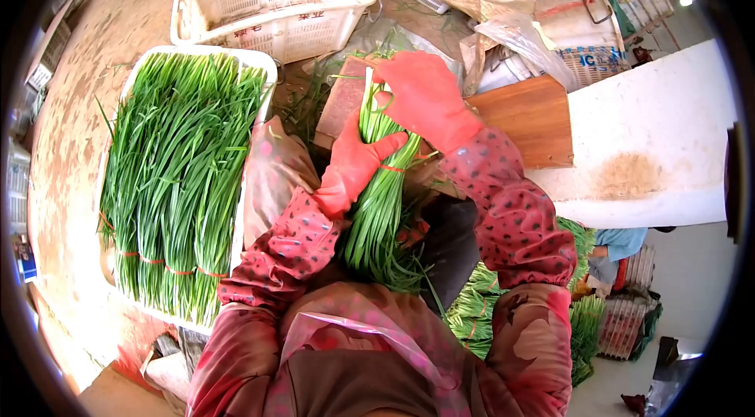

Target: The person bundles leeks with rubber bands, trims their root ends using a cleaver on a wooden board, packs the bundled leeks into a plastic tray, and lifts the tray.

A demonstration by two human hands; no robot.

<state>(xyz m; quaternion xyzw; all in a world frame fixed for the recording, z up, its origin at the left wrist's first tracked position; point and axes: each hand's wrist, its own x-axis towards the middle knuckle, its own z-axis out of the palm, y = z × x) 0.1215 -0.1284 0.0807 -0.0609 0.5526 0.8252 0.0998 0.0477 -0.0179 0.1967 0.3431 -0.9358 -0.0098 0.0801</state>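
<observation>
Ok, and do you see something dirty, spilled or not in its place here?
A brown stain marks the otherwise white panel at right, so it looks dirty. Loose green scraps lie beside the crate of banded chive-like leaves, as if dropped.

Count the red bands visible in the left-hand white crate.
5 visible. One sits highest, at the white crate's left side; the other four run side by side across the lower bundles. More may be hidden under the leaves.
</observation>
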